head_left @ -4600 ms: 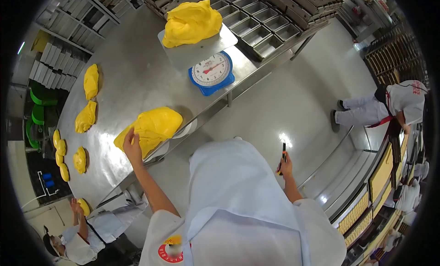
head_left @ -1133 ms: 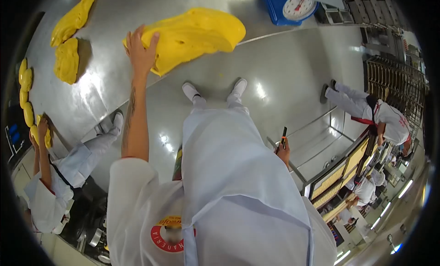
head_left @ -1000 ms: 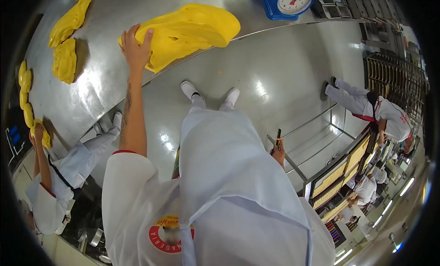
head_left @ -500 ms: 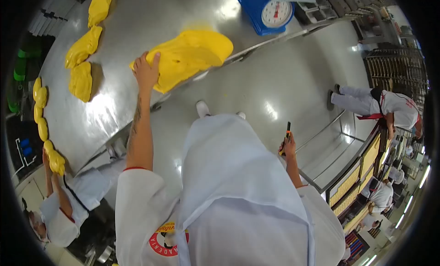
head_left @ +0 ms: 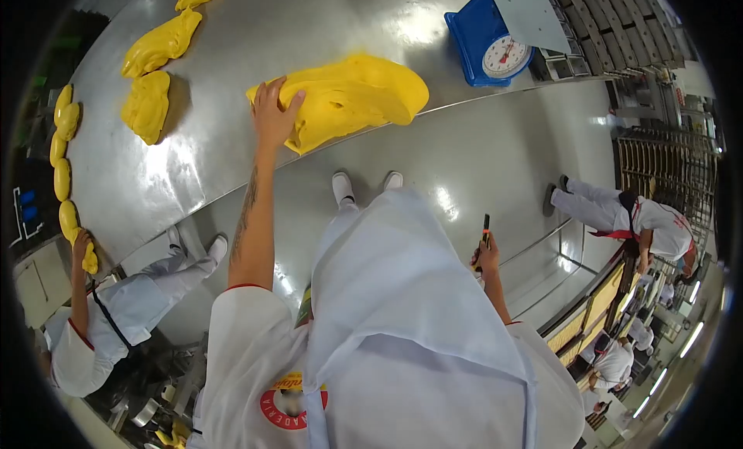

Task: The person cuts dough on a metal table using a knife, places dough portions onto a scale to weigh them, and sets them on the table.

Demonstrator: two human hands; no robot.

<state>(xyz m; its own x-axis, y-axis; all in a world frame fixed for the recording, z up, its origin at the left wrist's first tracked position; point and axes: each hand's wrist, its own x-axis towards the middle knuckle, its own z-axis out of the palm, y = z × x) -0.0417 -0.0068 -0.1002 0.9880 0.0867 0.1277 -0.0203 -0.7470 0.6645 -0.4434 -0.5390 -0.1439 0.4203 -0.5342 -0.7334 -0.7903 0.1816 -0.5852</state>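
A large slab of yellow dough (head_left: 356, 97) lies at the near edge of the steel table (head_left: 255, 31). My left hand (head_left: 276, 112) rests on the left end of this dough, with the thumb apart and the fingers spread over its surface. Held out to the right, away from the table, my right hand (head_left: 487, 257) is closed around a utility knife (head_left: 486, 226) that points upward. Some of the knife's handle is hidden by the fingers.
A blue dial scale (head_left: 480, 42) stands right of the dough. More dough lumps (head_left: 159, 45) and a row of smaller pieces (head_left: 62, 178) lie leftward. A co-worker (head_left: 108, 317) handles the row's end. Another person (head_left: 658, 224) stands by trays (head_left: 580, 317) on the right.
The view has shifted, so the dough and scale appear farther right. My left hand stays on the dough and the knife stays in my right hand. The co-worker at left has shifted their hands.
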